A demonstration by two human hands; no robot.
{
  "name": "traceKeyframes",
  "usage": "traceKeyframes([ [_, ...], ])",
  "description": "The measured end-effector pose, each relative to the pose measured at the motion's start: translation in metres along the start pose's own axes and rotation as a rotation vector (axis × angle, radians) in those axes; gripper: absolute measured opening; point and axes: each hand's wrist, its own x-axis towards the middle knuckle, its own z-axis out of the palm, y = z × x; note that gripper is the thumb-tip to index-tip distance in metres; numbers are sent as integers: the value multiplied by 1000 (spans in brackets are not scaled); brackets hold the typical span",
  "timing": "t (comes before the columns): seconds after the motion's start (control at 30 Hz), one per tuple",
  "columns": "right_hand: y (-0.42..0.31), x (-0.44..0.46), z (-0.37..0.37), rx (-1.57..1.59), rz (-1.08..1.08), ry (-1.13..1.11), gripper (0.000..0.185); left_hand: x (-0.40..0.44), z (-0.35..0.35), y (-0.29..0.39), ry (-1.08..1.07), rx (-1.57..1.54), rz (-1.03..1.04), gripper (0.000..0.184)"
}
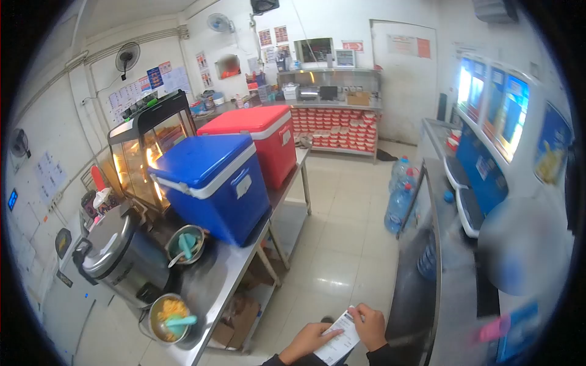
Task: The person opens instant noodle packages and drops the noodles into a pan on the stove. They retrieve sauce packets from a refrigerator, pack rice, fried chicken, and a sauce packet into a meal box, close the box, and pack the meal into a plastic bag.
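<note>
Pinching a printed paper slip (339,345), left hand (313,339) and right hand (368,325) meet (above pale floor tiles (323,244)).

1. Left hand (312,337): bare, with the fingers and part of the wrist uncovered.
2. Right hand (369,325): bare, its fingers and thumb uncovered.
3. Left sleeve (274,361): black or very dark, plain cloth, seen only as a small piece at the bottom edge.
4. Right sleeve (383,355): the same dark colour, plain, long, its cuff reaching close to the hand.
</note>
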Motion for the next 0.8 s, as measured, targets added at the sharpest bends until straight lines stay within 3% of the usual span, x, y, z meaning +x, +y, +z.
traceKeyframes([
  [0.1, 42, 111, 22, 5, -88, -78, 21, 120, -20, -24, 68, -22, -52, 39],
  [0.2, 81, 226, 25, -69, -31, 3, 18, 253, -56, -12, -81, 2, 74, 40],
  [0.37, 118, 417, -13, -151, -8, 99, 19, 456, -132, 84, -275, 138, 297, 36],
  [0.53, 178, 585, -22, -107, -10, 265, 22, 658, -161, 122, -501, 76, 536, 35],
  [0.57, 196, 618, -15, -103, -21, 267, 22, 700, -170, 122, -491, 82, 540, 35],
  [0.63, 230, 690, -9, -385, 169, 35, 13, 786, -186, 124, -744, -66, 374, 33],
  [0.67, 239, 735, -8, -388, 151, 31, 13, 830, -191, 113, -821, -187, 381, 37],
  [0.8, 230, 928, 11, -174, -415, -22, 19, 956, -251, 128, -732, -313, 298, 47],
])
